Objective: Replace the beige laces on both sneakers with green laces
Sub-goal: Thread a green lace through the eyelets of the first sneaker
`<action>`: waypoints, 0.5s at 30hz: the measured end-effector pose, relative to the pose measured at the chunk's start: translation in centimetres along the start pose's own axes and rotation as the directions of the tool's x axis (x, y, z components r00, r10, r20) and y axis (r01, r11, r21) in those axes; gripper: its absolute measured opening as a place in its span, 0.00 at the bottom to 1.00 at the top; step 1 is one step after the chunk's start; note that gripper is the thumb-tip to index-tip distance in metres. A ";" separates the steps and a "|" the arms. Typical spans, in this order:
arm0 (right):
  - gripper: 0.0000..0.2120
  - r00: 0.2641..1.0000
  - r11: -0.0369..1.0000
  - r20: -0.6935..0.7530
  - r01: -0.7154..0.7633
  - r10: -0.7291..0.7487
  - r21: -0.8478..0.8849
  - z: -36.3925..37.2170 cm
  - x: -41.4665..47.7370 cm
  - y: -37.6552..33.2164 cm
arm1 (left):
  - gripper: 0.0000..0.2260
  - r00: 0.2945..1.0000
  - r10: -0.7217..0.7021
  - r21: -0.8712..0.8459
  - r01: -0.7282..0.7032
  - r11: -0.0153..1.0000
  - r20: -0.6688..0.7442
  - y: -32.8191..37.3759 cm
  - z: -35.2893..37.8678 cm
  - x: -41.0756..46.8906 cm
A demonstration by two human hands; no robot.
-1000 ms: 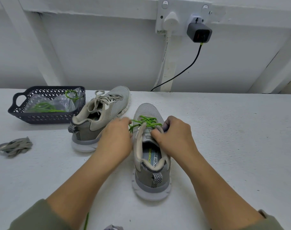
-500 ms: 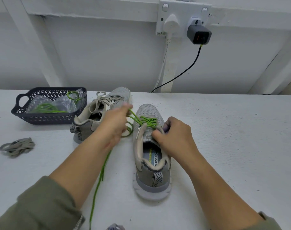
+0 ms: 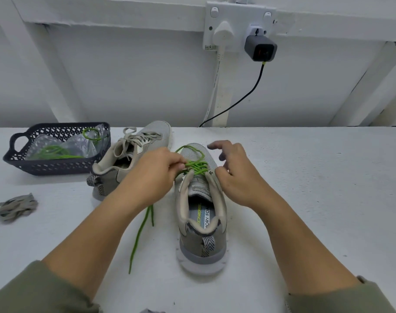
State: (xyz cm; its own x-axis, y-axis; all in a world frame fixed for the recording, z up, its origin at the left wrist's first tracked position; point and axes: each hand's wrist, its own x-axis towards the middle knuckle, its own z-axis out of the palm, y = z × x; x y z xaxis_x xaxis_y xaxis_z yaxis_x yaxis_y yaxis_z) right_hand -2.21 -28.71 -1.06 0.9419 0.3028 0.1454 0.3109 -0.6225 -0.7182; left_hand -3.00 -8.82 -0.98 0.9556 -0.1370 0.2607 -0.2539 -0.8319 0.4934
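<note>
Far left on the white table [image 3: 305,188] lay a pulled-out beige lace [image 3: 12,207] in a heap, and behind it a dark basket [image 3: 45,169] holding a spare green lace in its clear bag [image 3: 54,152]. Just right of the basket sat the second sneaker [image 3: 133,154], its beige lacing not yet swapped. Next came the left hand [image 3: 156,175], fingers curled, pinching the green lace [image 3: 196,166] at the left eyelet row. The near sneaker [image 3: 201,222] lay between the two hands with its long axis running straight away from the person, heel closest, toe to the wall. The green crossings covered only the toe-end eyelets. The free tail dropped off the left side and trailed back along the table under the left forearm, so I judged the left hand better placed to feed the next eyelet. The right hand [image 3: 235,177] hovered at the right eyelet row, fingers loosely fanned over the toe, thumb tip touching the edge, holding nothing I could make out
</note>
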 end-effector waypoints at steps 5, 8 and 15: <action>0.14 0.990 0.997 0.134 0.052 -0.045 -0.053 0.4 1.7 -0.1 | 0.06 0.986 0.087 -0.054 -0.095 0.994 -0.143 0.1 -0.8 -0.3; 0.06 0.995 0.997 0.056 0.078 -0.077 -0.021 0.6 1.9 -0.2 | 0.07 0.962 0.007 -0.037 -0.018 0.999 -0.275 0.0 -0.9 -0.7; 0.19 0.985 0.983 -0.087 0.155 -0.147 0.094 -1.0 1.8 -0.1 | 0.17 0.958 -0.102 0.406 0.209 0.890 -0.269 0.3 -0.6 -0.8</action>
State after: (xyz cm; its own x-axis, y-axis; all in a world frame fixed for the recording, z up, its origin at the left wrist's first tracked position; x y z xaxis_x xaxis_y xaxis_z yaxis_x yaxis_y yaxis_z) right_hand -0.41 -28.80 -0.02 0.8933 0.3270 0.3084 0.4401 -0.4972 -0.7477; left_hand -3.97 -8.58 -0.54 0.9010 0.0986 0.4225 0.0344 -0.9870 0.1569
